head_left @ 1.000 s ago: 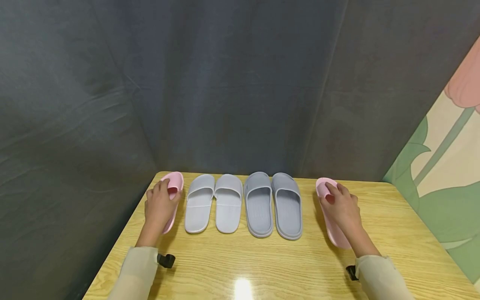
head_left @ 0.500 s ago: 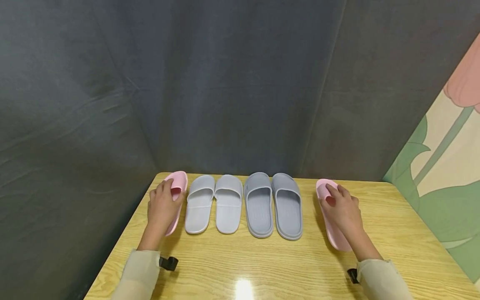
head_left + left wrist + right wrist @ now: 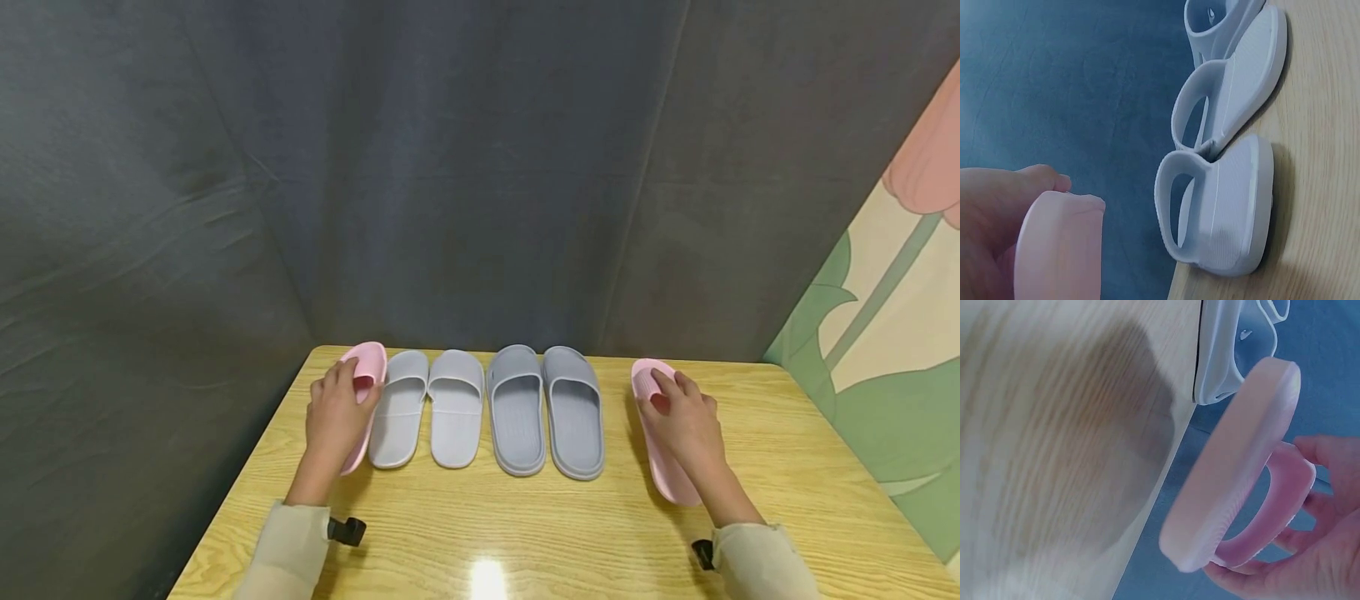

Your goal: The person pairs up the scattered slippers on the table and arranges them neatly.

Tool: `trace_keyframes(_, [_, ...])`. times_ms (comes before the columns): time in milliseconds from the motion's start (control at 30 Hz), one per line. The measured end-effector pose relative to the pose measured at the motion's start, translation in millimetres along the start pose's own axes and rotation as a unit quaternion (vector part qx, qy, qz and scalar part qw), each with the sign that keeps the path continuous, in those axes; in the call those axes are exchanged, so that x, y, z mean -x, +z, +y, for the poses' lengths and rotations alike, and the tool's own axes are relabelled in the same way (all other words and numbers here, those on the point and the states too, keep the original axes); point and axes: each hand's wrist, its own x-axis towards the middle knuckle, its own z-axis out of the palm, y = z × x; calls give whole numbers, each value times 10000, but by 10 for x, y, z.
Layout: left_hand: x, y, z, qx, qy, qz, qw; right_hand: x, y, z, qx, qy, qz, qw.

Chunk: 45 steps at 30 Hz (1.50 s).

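At the left end of the row, my left hand (image 3: pixel 333 417) grips a pink slipper (image 3: pixel 371 360) by its strap. In the left wrist view this slipper (image 3: pixel 1063 250) hangs in the air, toe hidden from that side. It overlaps the edge of the left pale grey slipper (image 3: pixel 397 429) in the head view. On the far right, my right hand (image 3: pixel 686 421) pinches the strap of a second pink slipper (image 3: pixel 671 475). The right wrist view shows this slipper (image 3: pixel 1229 469) tilted and lifted over the tabletop, its shadow below, with fingers around the strap.
Next to the left pale grey slipper lies its mate (image 3: pixel 457 425). A pair of larger darker grey slippers, left (image 3: pixel 519 421) and right (image 3: pixel 576 425), lies beside them on the wooden table (image 3: pixel 450 533). A dark curtain (image 3: pixel 480 183) hangs behind, and a painted wall (image 3: pixel 885 350) stands right.
My left hand has shifted steadily to the right with its pink slipper, now overlapping the left pale grey one. The right hand and its slipper have barely moved.
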Motion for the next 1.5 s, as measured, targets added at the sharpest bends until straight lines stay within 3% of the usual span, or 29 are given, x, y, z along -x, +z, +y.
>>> trace_keyframes(933, [123,73,355,147,250,49,9996,113,-50,-83,-20,-57,167,9998])
trace_keyframes(1333, [129,180,511,59,399,9,9992,116,-49,-144,7,-87,130,9999])
trace_keyframes(1500, [139,228,576,90,561,151,9983,114,-45,-181,-7,-171,201,9997])
